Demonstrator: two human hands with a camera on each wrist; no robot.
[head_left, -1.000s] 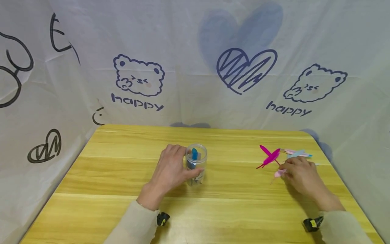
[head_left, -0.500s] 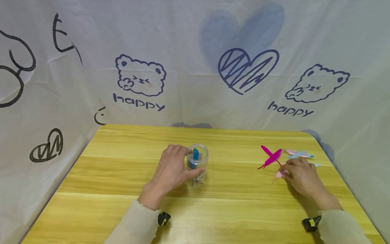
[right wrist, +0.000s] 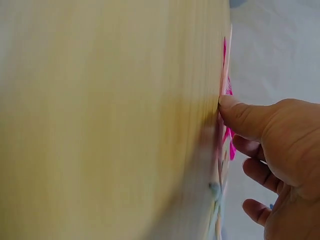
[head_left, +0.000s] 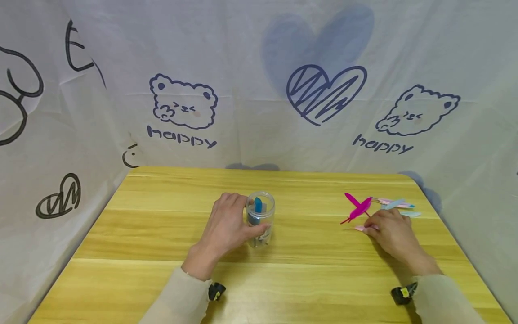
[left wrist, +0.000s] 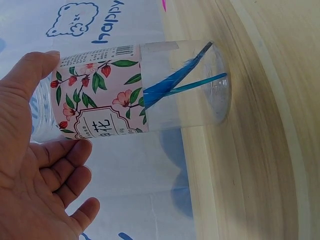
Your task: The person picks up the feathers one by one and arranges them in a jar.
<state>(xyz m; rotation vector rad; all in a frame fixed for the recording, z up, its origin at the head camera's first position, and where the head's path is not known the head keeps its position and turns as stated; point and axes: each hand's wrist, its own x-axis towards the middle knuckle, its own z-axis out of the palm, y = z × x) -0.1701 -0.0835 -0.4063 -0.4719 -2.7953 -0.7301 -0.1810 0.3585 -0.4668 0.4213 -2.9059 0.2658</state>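
My left hand (head_left: 226, 227) grips a clear jar (head_left: 261, 216) standing upright at the middle of the wooden table (head_left: 162, 234). In the left wrist view the thumb lies on the jar's (left wrist: 150, 90) flowered label, and blue feathers (left wrist: 170, 82) lean inside it. At the right, my right hand (head_left: 390, 231) rests beside a small pile of feathers. In the right wrist view its thumb (right wrist: 235, 112) presses a pale pink feather (head_left: 361, 228) flat on the wood, and the other fingers hang loosely apart. Two magenta feathers (head_left: 358, 208) lie crossed just beyond.
Light blue and pink feathers (head_left: 398, 204) lie near the table's right rear corner. A white printed cloth (head_left: 259, 90) with bears and hearts hangs close behind and along both sides of the table.
The right hand has slid slightly left, and the pale pink feather under it has turned from slanting to lying flat and pointing left. The left hand and jar have stayed put.
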